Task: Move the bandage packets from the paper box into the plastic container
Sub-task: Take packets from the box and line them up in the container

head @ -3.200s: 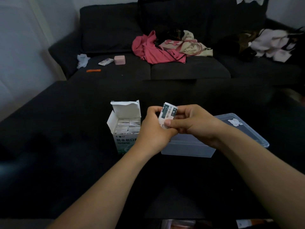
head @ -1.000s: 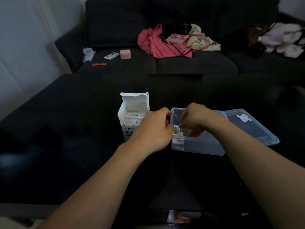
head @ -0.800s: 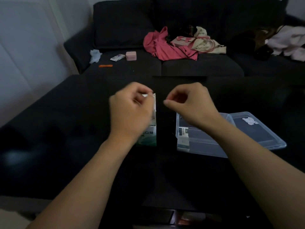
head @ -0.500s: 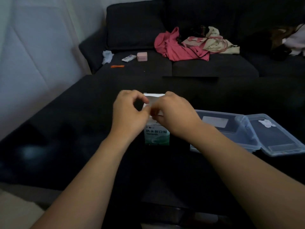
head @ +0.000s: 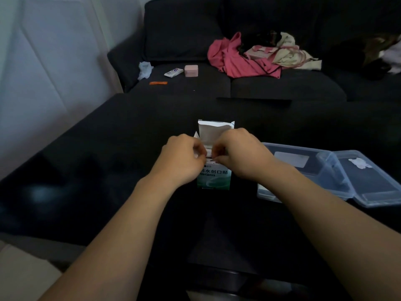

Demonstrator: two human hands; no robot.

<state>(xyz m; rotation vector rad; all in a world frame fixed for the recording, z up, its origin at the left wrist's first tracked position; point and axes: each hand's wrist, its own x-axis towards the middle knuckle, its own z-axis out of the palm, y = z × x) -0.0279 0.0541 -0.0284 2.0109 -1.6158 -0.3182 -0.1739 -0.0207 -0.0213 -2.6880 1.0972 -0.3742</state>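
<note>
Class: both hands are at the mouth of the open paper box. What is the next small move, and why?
Probably lift a pinch of packets clear. Both the left hand and the right hand have fingertips at the open top of the paper box, and the plastic container sits open beside it, ready.

Two bare hands, fingers curled, met at centre.
Left hand [head: 182, 159]: forearm entering from lower left, back of hand up, thumb and forefinger pinched together at their tips. Right hand [head: 240, 157]: forearm entering from lower right, back of hand up, fingers bent inward, tips almost touching the left hand's. What the fingertips pinch cannot be told.
</note>
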